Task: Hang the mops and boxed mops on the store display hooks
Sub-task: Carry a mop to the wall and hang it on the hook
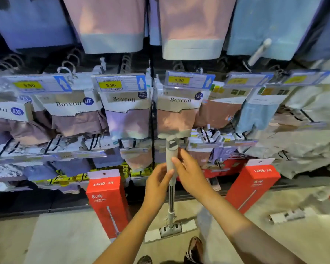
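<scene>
1. Both forearms reach forward from the bottom edge of the view. The left hand (157, 180) wraps the mop (171, 159) from the left with curled fingers. The right hand (189, 172), slightly higher, pinches the same grip from the right, thumb across its front. Both are equally near the shaft; the right sits closer to its top.
2. The display rack (152, 103) fills the upper view: dark uprights, wire hooks, and soft glossy packets (126, 115) hanging behind plastic price tags (120, 84).
3. The floor (65, 235) is pale, smooth and hard.
4. Two boxed mops (108, 202) of tall red card, each with a white punched tab, stand on the floor and lean at the rack's foot, one on either side of the arms.
5. The mop stands nearly upright, its long axis running from the flat white head (170, 228) on the floor up through a thin metal tube to a thicker matt grey grip.
6. The coming move likely turns on the hanging eye (172, 143) capping the grip. It lies straight above both hands, just under a grey hook end (181, 133). I cannot tell whether it is already threaded on.
7. A small metal bracket (291, 214) lies loose on the floor to the right.
</scene>
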Available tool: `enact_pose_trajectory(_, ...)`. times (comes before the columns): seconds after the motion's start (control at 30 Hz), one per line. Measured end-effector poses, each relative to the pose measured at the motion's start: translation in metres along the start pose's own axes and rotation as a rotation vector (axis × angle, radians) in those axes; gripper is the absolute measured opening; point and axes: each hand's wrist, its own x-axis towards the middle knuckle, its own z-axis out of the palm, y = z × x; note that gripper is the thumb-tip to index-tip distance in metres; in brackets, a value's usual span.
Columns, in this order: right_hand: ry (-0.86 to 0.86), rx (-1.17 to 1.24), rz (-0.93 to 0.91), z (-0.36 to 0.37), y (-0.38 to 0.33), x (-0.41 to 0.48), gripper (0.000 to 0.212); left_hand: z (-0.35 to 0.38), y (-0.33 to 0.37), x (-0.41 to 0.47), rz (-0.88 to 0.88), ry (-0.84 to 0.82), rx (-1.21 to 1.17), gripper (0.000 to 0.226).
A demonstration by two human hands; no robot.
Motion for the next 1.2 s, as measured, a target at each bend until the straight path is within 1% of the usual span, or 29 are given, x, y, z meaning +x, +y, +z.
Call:
enact_pose_trajectory(0.13,0.171,0.013,0.011,0.012,-0.009,-0.031,0.029,-0.007,0.011,-0.017,0.087,-0.117,0.092,0.019)
enact_pose_trajectory(0.23,0.319,0.046,-0.04,0.013,-0.02,-0.059,0.028,-0.002,0.023,-0.032,0.139,-0.197,0.066,0.031)
enact_pose_trajectory(0.3,0.441,0.045,-0.075,0.006,-0.03,-0.08,0.022,0.007,0.035,-0.042,0.163,-0.278,0.04,0.027)
enact_pose_trajectory(0.37,0.579,0.028,-0.104,-0.005,-0.04,-0.102,0.022,0.021,0.048,-0.05,0.213,-0.366,0.041,0.027)
enact_pose_trajectory(0.47,0.766,0.048,-0.137,-0.026,-0.053,-0.138,0.024,0.047,0.064,-0.067,0.31,-0.513,0.042,0.038)
enact_pose_trajectory(0.53,0.889,0.044,-0.152,-0.039,-0.061,-0.166,0.021,0.069,0.076,-0.081,0.354,-0.606,0.056,0.041)
enact_pose_trajectory(0.63,1.025,0.036,-0.156,-0.056,-0.068,-0.214,0.01,0.1,0.095,-0.113,0.417,-0.761,0.05,0.028)
enact_pose_trajectory(0.7,1.112,0.061,-0.143,-0.066,-0.069,-0.247,0.01,0.12,0.104,-0.137,0.418,-0.856,0.012,0.021)
enact_pose_trajectory(0.8,1.235,0.083,-0.118,-0.079,-0.068,-0.295,0.012,0.151,0.108,-0.176,0.421,-0.975,-0.038,0.022)
enact_pose_trajectory(0.93,1.346,0.074,-0.077,-0.093,-0.056,-0.363,0.013,0.191,0.102,-0.232,0.342,-1.115,-0.033,0.024)
enact_pose_trajectory(1.03,1.439,0.06,-0.067,-0.105,-0.043,-0.414,0.02,0.221,0.095,-0.277,0.36,-1.195,-0.011,0.021)
enact_pose_trajectory(1.1,1.484,0.035,-0.045,-0.116,-0.035,-0.449,0.024,0.243,0.093,-0.308,0.357,-1.228,0.0,0.025)
enact_pose_trajectory(1.2,1.551,-0.006,-0.019,-0.13,-0.025,-0.506,0.022,0.273,0.092,-0.361,0.346,-1.286,0.023,0.019)
